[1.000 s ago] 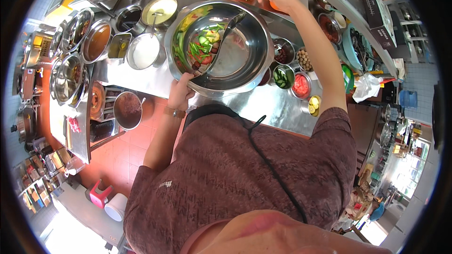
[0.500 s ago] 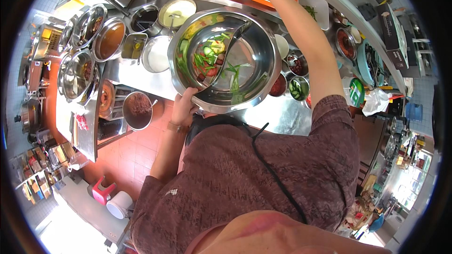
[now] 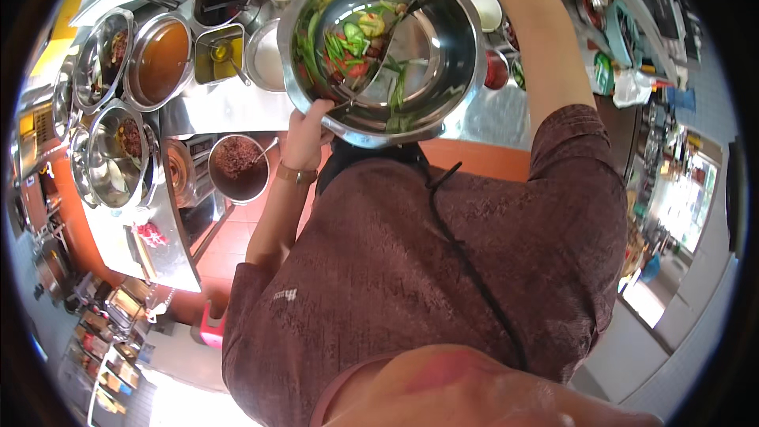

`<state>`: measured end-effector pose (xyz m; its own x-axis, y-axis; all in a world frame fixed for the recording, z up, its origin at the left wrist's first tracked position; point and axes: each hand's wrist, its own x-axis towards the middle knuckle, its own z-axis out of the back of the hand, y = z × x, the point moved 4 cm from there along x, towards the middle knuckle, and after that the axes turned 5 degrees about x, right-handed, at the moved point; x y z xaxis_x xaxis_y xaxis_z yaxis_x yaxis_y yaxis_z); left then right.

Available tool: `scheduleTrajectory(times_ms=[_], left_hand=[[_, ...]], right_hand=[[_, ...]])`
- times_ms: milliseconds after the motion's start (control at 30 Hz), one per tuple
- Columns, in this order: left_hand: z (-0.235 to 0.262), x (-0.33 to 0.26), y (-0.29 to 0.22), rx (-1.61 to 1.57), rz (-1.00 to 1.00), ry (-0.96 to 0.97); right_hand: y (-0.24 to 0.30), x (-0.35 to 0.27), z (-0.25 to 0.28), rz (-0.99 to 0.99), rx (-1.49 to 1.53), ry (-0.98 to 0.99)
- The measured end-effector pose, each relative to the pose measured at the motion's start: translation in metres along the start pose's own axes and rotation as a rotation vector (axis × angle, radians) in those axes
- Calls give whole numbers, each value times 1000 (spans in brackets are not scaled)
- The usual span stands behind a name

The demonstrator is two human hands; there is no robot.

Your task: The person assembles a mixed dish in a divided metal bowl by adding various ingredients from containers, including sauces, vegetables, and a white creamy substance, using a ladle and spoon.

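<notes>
A large steel mixing bowl (image 3: 457,79) is in front of my chest, above the counter edge. My left hand (image 3: 303,138) is closed on its near-left rim, thumb over the top. Inside lie chopped green vegetables (image 3: 341,49), red pieces and a yellowish slice, bounded by a dark curved edge (image 3: 423,0); whether that is a smaller vessel or a utensil I cannot tell. Longer green strips (image 3: 398,93) lie to its right. My right arm (image 3: 528,24) reaches forward past the bowl's right side. The right hand is beyond the upper picture edge.
At left stand a pan of brown liquid (image 3: 160,63), a square container of yellow oil (image 3: 207,71) and a bowl of dark liquid (image 3: 217,4). A pot of reddish-brown mince (image 3: 237,158) sits lower. Right of the bowl are a white cup (image 3: 485,9) and red sauce (image 3: 496,71).
The view has shifted, so the bowl and counter sit higher in the picture. My right hand, earlier over a tray of food on the back shelf, has left the picture. My left hand keeps its grip.
</notes>
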<state>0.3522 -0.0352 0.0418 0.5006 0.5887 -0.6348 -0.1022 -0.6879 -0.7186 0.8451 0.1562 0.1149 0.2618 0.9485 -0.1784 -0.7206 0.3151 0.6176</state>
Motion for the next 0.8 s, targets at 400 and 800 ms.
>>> scheduleTrajectory(times_ms=[400,800], left_hand=[[-4,39,-37,-54,-18,23],[-18,57,-39,-89,-53,-39]], right_hand=[[-24,-3,57,56,815,6],[25,-122,57,280,349,260]])
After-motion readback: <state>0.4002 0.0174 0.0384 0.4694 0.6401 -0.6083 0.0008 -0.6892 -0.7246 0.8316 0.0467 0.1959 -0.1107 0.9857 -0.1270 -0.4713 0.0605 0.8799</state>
